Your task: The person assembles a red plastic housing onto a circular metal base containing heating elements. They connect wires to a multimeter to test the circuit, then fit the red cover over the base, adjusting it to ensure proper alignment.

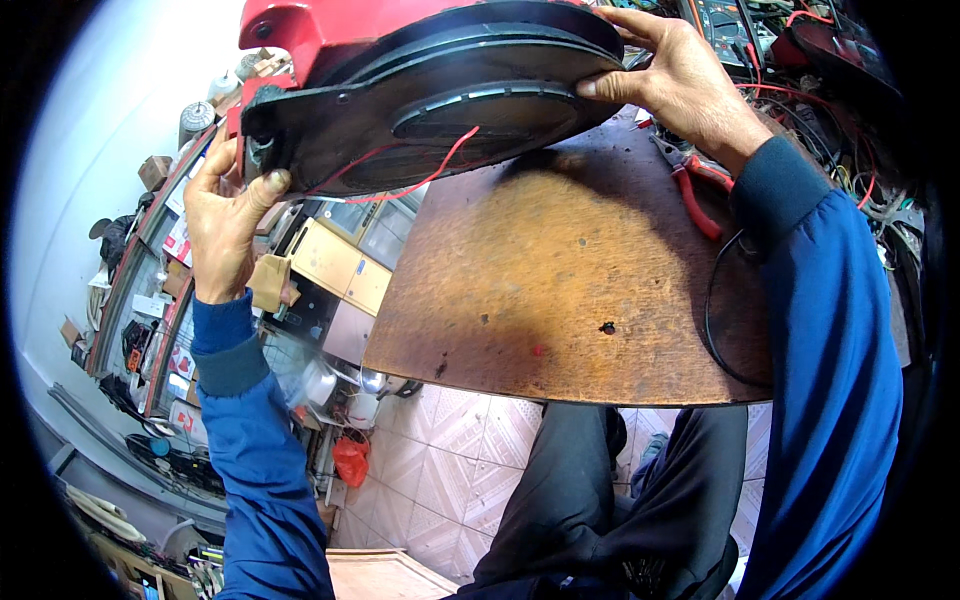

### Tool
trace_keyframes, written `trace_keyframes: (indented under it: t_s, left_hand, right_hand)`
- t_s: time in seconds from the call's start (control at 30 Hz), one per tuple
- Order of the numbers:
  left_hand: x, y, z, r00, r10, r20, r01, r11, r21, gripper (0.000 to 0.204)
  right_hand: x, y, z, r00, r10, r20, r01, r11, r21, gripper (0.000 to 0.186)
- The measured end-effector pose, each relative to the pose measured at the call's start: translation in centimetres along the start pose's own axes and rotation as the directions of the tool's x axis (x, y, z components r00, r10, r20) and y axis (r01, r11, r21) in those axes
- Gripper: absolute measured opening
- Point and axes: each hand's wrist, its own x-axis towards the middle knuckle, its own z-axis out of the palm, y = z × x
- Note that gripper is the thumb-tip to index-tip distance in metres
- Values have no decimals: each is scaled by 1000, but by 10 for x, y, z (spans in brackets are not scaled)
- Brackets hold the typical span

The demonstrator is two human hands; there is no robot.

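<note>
Holding disc [460,160] narrowly between thumbs [268,186] and fingers [634,20] | left end in left hand [224,215], right rim in right hand [690,75] | flat face nearward, lengthwise left-to-right

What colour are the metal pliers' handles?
The pliers' handles are red, showing best in the head view.

I'd call this a repair workshop: a scarred brown wooden work surface [520,290], red-handled metal pliers [683,178] by its right edge, a dark test meter [722,28] with red leads [754,62] past the far right corner, tangled wires [858,150] alongside, red-edged shelves [118,290] crammed with boxes leftward.
</note>
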Motion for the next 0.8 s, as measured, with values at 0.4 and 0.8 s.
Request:
trace_keyframes:
  t_s: [0.4,0.8]
  left_hand:
    - [-9,-2,6,995,81,-59,-78,996,46,57]
    - [-35,7,18,969,215,-119,-185,957,221,74]
  right_hand:
    - [12,36,-1,971,-226,-83,196,941,-277,73]
    - [7,23,-2,988,-157,13,157,974,-160,84]
